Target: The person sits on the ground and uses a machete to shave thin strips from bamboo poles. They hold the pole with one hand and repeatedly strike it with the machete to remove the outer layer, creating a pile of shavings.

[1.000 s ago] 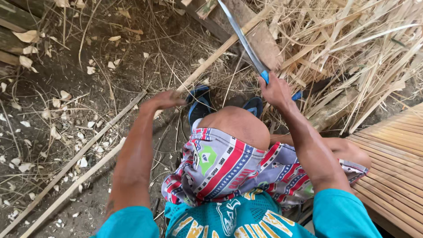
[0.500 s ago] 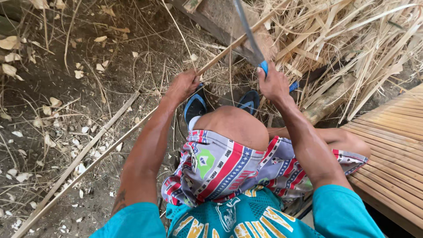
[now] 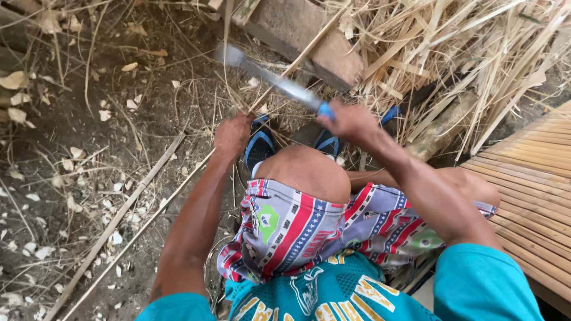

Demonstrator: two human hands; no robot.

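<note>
Head view shows that your right hand [image 3: 351, 122], closed on the knife [image 3: 279, 83], has swung its blade leftward (now blurred), while your left hand [image 3: 233, 134] still grips the bamboo strip [image 3: 178, 184] on the ground.

A pile of dry bamboo strips [image 3: 476, 53] lies upper right. A wooden block [image 3: 297, 30] sits beside it. A slatted bamboo platform [image 3: 535, 196] occupies the right edge. Pale chips [image 3: 71, 202] litter the dirt ground [image 3: 65, 125].

Knife [image 3: 270, 77]: long grey blade w/ blue handle, tilted, tip up-left of knee. Thin bamboo strip [image 3: 143, 220] slants along ground, left of knee.
</note>
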